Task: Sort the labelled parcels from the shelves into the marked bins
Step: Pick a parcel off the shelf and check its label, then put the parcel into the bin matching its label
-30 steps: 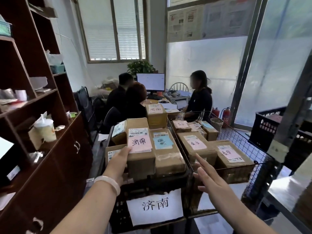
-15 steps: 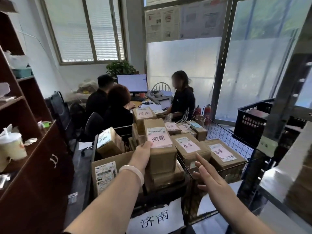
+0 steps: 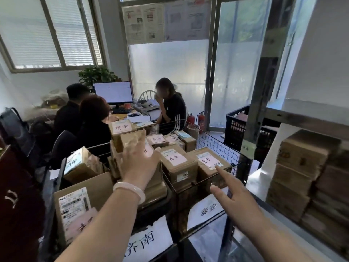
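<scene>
Two bins stand in front of me. The black bin carries a sign reading 济南 and the wire bin a sign reading 泰安. Both hold brown cardboard parcels with pink handwritten labels. My left hand, a pale bangle on its wrist, is spread with straight fingers over the top parcel in the black bin and grips nothing. My right hand hangs empty in front of the wire bin, its forefinger stretched toward a labelled parcel. More parcels are stacked on the metal shelf at right.
Behind the bins three people sit at a desk with a monitor. A black crate and fire extinguishers stand by the glass door. A dark wooden cabinet borders the left, and a metal shelf post rises at right.
My left hand has let go of the pink-labelled parcel set on the black bin's pile and now spreads above it. The view has swung right, bringing the shelf's parcels into sight.
</scene>
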Tool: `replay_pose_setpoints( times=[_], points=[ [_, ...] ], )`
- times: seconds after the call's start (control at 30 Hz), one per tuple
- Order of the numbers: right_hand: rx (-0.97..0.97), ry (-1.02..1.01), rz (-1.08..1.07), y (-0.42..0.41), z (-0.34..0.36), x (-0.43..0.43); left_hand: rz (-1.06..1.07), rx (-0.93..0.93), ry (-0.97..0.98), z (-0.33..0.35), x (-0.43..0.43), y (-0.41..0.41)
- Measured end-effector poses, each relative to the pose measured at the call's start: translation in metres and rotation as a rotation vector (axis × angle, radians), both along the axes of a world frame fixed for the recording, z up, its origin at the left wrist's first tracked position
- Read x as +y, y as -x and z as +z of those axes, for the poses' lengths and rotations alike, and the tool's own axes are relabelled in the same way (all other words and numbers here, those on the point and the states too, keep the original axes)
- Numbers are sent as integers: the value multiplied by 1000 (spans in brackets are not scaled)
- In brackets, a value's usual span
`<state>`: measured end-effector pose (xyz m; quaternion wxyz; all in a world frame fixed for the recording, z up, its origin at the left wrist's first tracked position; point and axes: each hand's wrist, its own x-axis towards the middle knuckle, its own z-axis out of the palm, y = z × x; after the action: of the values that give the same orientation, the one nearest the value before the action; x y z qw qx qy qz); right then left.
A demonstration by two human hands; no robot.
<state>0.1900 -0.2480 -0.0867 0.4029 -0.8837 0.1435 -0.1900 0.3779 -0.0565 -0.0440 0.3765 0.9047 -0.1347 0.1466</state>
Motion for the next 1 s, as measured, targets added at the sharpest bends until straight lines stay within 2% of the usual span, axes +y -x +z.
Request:
replay_pose_setpoints(
  times=[0.2, 0.33, 0.6, 0.77, 1.0],
  points=[
    [127, 338, -245, 63, 2, -66, -361, -248, -216, -6, -104, 78],
    [151, 430, -399, 116, -2, -109, -578, -222, -268, -33, -170, 134],
    [138, 431, -612, 220, -13, -175, -925, -157, -278, -59, -281, 240],
    [107, 380, -725, 284, -13, -208, -1009, -49, -234, -50, -343, 300],
    [161, 310, -765, 342, -22, -235, -964, 161, -372, -57, -405, 351]
  ],
)
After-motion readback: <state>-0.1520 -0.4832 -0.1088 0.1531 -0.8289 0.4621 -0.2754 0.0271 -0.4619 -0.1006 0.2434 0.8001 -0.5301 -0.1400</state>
